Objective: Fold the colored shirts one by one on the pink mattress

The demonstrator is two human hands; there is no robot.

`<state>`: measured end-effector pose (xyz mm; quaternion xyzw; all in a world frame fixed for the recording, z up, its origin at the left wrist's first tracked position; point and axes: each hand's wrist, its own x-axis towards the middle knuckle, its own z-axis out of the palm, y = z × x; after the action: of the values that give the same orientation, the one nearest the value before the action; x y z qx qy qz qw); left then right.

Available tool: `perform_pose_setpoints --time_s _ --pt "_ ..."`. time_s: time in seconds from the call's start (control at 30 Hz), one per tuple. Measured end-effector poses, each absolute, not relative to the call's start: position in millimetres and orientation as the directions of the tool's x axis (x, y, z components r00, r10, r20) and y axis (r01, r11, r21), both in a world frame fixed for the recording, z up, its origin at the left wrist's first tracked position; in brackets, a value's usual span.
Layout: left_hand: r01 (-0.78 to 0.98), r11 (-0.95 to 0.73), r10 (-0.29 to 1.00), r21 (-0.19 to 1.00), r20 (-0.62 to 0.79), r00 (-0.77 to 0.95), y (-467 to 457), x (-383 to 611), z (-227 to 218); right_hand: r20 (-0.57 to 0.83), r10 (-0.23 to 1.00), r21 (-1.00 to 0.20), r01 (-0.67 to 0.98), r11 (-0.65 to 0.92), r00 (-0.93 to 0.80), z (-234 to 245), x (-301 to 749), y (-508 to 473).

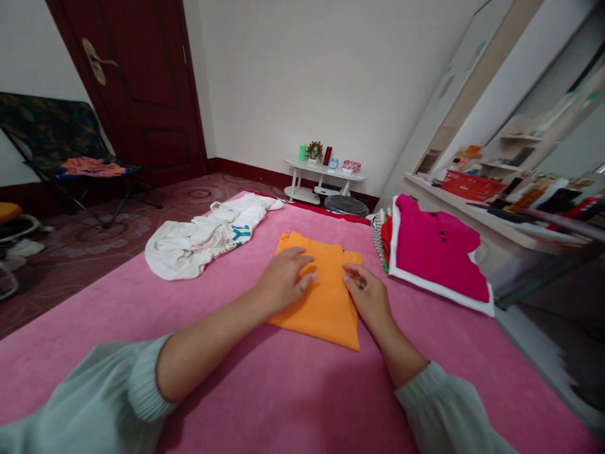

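A folded orange garment (326, 302) lies on the pink bedspread (283, 391) in front of me. My left hand (283, 280) rests flat on its left half, fingers stretched out and together. My right hand (366, 293) touches the garment's right edge with the fingers curled, pinching the fabric near the top corner. Both sleeves are pale green.
A crumpled white garment (208, 236) lies to the far left on the bed. A stack of folded clothes topped by a magenta garment (437, 252) sits at the right. A folding chair (66, 151), a dark red door (137, 82) and a small white table (324, 176) stand beyond.
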<state>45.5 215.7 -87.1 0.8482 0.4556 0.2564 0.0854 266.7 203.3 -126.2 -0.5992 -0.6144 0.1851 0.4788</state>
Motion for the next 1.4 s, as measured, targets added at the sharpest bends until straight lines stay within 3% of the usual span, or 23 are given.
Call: perform_pose_setpoints --time_s 0.2,0.3,0.4,0.47,0.53,0.6,0.67,0.8,1.1,1.23,1.4 --pt "0.775 -0.576 0.816 0.261 0.125 0.565 198.6 62.9 -108.1 0.457 0.885 -0.671 0.688 0.277 0.090 -131.5 270.1 201.9" --pt "0.780 -0.581 0.813 0.232 0.113 0.571 199.6 62.5 -113.9 0.502 0.863 -0.551 0.788 0.275 0.050 -122.9 265.0 196.5" --pt "0.777 -0.592 0.806 0.213 0.131 0.577 200.1 62.6 -115.5 0.584 0.809 -0.425 0.825 0.372 -0.064 -109.9 251.1 191.2" --pt "0.772 -0.598 0.801 0.216 0.139 0.582 199.7 63.1 -116.7 0.546 0.816 -0.391 0.804 0.448 -0.189 -105.7 243.0 192.1" --pt "0.768 -0.596 0.803 0.233 0.147 0.578 200.4 63.3 -118.4 0.385 0.881 -0.368 0.829 0.421 -0.277 -108.2 241.3 198.2" --pt "0.784 -0.564 0.825 0.259 0.155 0.543 204.2 62.4 -120.1 0.198 0.954 -0.308 0.910 0.278 -0.225 -115.9 246.7 207.8" --pt "0.829 -0.481 0.877 0.285 0.151 0.457 211.6 59.0 -121.6 0.100 0.991 -0.234 0.967 0.105 -0.084 -124.2 254.9 216.7" --pt "0.909 -0.300 0.953 0.289 0.117 0.278 228.9 44.7 -123.4 0.077 0.996 -0.165 0.986 -0.031 0.045 -129.9 262.3 222.0" --pt "0.946 -0.218 0.967 0.240 0.185 0.176 215.3 26.1 -127.3 0.070 0.988 -0.157 0.980 -0.123 0.135 -123.0 254.7 198.2" --pt "0.971 -0.121 0.973 0.208 0.220 0.074 193.9 16.5 -122.2 0.137 0.981 -0.139 0.983 -0.119 0.138 -125.7 257.1 188.4" --pt "0.970 -0.139 0.940 0.200 0.334 0.066 173.6 3.1 -103.9 0.406 0.906 -0.165 0.985 -0.057 0.121 -119.3 261.1 181.2"
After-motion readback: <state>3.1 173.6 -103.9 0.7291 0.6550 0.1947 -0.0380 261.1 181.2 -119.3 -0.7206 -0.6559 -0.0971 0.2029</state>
